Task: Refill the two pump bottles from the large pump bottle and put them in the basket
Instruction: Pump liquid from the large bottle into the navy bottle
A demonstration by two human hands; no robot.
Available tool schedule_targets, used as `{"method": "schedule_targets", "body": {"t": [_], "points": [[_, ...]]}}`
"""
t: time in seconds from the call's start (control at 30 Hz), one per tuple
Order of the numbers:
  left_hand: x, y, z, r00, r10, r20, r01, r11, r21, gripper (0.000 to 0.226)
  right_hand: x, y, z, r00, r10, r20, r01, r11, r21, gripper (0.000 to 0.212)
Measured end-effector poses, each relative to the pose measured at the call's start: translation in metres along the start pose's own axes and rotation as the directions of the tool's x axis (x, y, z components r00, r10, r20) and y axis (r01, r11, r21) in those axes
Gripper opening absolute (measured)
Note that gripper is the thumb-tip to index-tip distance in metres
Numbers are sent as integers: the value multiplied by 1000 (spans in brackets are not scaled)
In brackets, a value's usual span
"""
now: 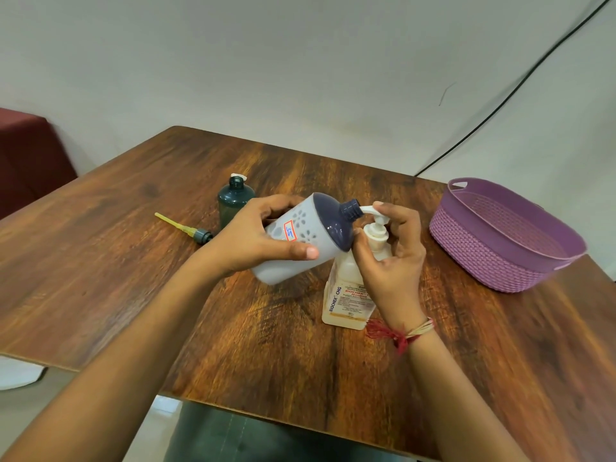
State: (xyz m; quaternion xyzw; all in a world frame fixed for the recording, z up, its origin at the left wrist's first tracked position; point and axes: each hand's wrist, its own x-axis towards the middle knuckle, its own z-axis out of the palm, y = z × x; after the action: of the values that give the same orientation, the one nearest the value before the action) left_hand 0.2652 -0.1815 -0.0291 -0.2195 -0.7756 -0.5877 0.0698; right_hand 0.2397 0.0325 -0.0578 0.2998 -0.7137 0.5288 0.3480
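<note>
My left hand (263, 238) grips a white bottle with a dark blue top (300, 241), tilted so its open neck meets the spout of the large pump bottle (350, 295). That large bottle is cream with a label and stands upright at the table's middle. My right hand (390, 248) curls round its white pump head, one finger on top. A dark green bottle (233, 201) stands open behind my left hand. Its pump with a yellow tube (186, 226) lies on the table to the left. The purple basket (500, 248) sits empty at the right.
The wooden table (133, 261) has its near edge close to my body and its right edge just past the basket. A black cable (500, 105) runs down the wall behind. A dark red seat (30, 155) stands at the far left.
</note>
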Motion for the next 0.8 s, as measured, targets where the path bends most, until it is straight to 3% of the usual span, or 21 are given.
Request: {"method": "schedule_targets", "body": {"t": [0.33,0.57,0.8], "points": [[-2,-3,2,1000,-11,-1,11,1000,1,68,-1,1,0,1000,-18,9,18,1000,-13,47],[-1,-3,1,1000,-9,12,9,1000,9,66,0,-1,2,1000,5,-30,-5,1000,3,38],[0,-4,1,1000,-3,-6,3,1000,-1,67,0,1,1,1000,-17,3,17,1000,-15,47]]}}
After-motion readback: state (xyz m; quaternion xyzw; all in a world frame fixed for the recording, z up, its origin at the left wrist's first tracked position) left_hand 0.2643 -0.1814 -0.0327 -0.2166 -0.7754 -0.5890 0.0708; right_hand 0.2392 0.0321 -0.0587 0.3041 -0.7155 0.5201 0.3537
